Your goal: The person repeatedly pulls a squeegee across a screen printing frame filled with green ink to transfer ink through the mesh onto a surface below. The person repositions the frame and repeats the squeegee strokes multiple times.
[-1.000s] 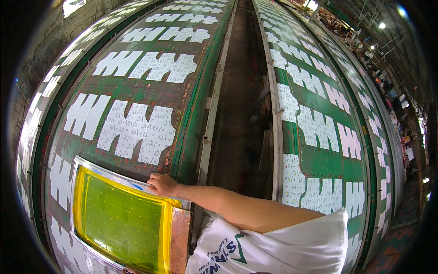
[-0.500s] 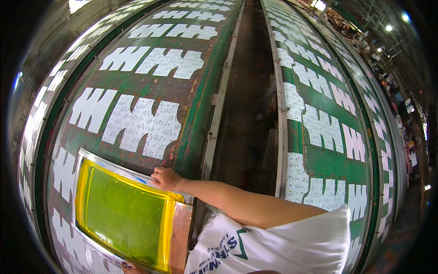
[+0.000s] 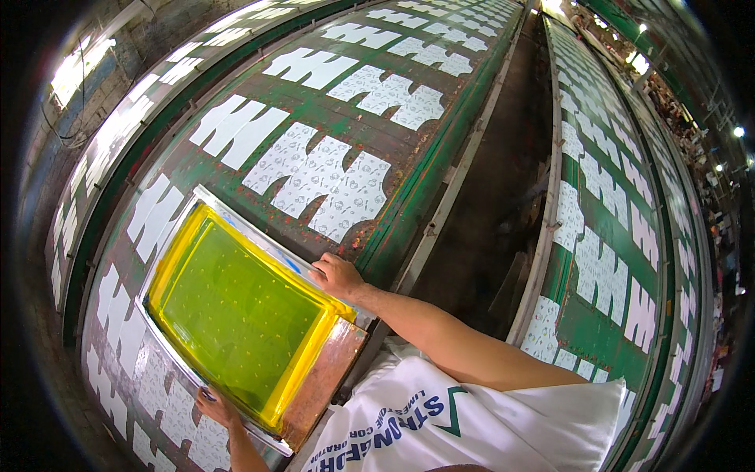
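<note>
A screen-printing frame [image 3: 244, 311] with yellow-green mesh, bright yellow margins and a silver metal rim lies over the long table. Along its end nearest my body runs a worn brown strip [image 3: 324, 387]. My right hand [image 3: 338, 277] has its fingers curled over the far rail, close to the corner by the table edge. On the opposite rail, my left hand [image 3: 216, 405] grips the metal, its fingertips partly hidden. Just beyond the frame lies a white cut fabric piece [image 3: 318, 179] with small grey prints. More printed fabric [image 3: 169, 397] shows beside my left hand.
Rows of white fabric pieces [image 3: 240, 130] cover the green and brown table [image 3: 259, 212]. A metal rail [image 3: 440, 224] edges it, beside a dark gap [image 3: 491, 228]. Across the gap stands another table [image 3: 582, 326] with similar pieces. A wall [image 3: 59, 141] rises at the far left.
The view has tilted, so the frame and tables appear rotated and shifted. More of my left hand and forearm now shows. Both hands stay on the frame's rails.
</note>
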A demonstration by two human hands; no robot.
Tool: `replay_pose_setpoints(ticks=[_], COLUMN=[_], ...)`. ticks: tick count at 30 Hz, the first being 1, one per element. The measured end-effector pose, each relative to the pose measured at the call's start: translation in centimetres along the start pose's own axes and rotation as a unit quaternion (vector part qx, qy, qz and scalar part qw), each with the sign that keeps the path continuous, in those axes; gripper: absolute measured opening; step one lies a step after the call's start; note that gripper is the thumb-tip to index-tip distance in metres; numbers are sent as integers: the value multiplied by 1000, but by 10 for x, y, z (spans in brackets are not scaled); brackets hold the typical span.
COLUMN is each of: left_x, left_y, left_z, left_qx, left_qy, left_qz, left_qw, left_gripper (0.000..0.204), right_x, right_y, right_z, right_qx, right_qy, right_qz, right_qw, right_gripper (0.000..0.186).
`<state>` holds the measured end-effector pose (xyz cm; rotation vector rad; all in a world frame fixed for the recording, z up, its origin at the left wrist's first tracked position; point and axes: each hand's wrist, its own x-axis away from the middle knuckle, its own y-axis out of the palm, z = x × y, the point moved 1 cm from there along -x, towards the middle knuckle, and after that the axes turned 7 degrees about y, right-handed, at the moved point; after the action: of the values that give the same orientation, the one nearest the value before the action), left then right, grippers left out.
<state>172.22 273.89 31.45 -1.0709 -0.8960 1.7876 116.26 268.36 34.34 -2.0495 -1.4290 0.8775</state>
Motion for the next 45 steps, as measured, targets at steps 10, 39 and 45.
replay_pose_setpoints(ticks=[10, 39, 45], left_x=[-5, -8, -6], left_y=[4, 17, 14], left_z=[-5, -24, -28], left_qx=[5, -5, 6], left_qy=[7, 33, 53], left_qz=[4, 35, 25], left_qw=[1000, 999, 998], left_gripper=[55, 54, 53], right_x=[4, 5, 5], right_y=[3, 2, 3], right_z=[2, 1, 1], right_qx=[-4, -19, -9], right_qy=[-8, 10, -9], right_qz=[24, 10, 26], right_qw=[1000, 1000, 1000], right_gripper=[27, 28, 28])
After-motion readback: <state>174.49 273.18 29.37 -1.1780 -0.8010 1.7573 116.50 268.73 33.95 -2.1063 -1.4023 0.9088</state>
